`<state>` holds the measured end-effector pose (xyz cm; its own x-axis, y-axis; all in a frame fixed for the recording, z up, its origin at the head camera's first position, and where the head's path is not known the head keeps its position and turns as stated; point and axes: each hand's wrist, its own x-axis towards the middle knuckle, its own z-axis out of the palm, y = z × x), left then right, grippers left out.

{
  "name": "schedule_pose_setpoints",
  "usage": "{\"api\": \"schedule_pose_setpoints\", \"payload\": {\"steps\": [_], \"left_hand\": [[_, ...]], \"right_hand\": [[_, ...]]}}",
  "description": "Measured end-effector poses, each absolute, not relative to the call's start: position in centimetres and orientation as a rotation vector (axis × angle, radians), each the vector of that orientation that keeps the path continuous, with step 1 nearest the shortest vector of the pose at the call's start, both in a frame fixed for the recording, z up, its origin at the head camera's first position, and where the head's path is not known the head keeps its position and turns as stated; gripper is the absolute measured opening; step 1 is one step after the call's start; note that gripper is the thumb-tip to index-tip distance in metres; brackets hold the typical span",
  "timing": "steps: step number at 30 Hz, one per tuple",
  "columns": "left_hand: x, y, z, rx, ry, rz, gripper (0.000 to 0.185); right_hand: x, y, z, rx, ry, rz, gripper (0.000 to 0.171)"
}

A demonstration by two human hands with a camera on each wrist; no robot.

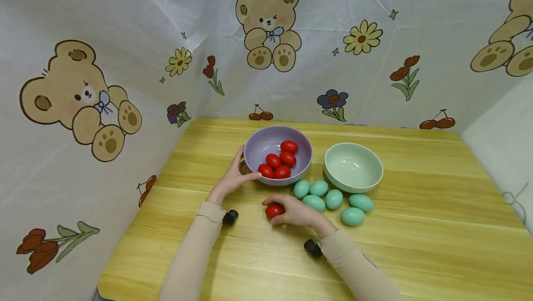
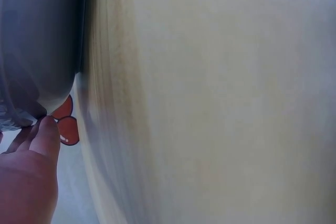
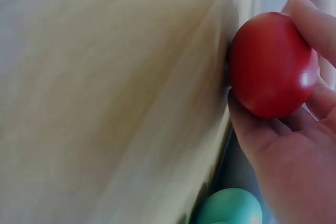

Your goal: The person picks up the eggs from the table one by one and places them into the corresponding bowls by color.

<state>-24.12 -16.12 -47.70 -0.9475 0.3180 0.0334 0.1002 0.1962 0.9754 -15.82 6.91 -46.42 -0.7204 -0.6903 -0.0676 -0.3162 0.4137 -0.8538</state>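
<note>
I read the sorting as partly done. Five red eggs (image 1: pixel 279 159) already lie in the purple bowl (image 1: pixel 255 149), and my right hand (image 1: pixel 296 210) has its fingers (image 3: pixel 314 24) and thumb curled round a sixth red egg (image 1: pixel 273 210), which sits on the table (image 1: pixel 416 227) under my fingertips, just short of that bowl. My left hand (image 1: pixel 233 177) steadies the purple bowl, fingers curved against its near-left wall with the thumb along the rim. Six teal eggs (image 1: pixel 333 198) lie loose just beyond my right knuckles, between them and the green bowl (image 1: pixel 374 171), which holds nothing. So the reds look nearly finished, I judge, and the teal ones are all left.
</note>
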Motion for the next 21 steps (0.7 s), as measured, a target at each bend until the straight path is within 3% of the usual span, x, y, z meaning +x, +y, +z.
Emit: {"api": "schedule_pose_setpoints", "payload": {"steps": [12, 21], "left_hand": [[-24.2, -16.2, -47.6, 0.422, 2.284, 1.831, 0.105], [-22.7, -15.9, -44.8, 0.425, 2.234, 1.827, 0.104]], "right_hand": [[-15.3, 7.5, -47.0, -0.783, 2.281, -1.209, 0.050], [-15.2, 7.6, -47.0, -0.745, 2.271, -1.253, 0.052]]}}
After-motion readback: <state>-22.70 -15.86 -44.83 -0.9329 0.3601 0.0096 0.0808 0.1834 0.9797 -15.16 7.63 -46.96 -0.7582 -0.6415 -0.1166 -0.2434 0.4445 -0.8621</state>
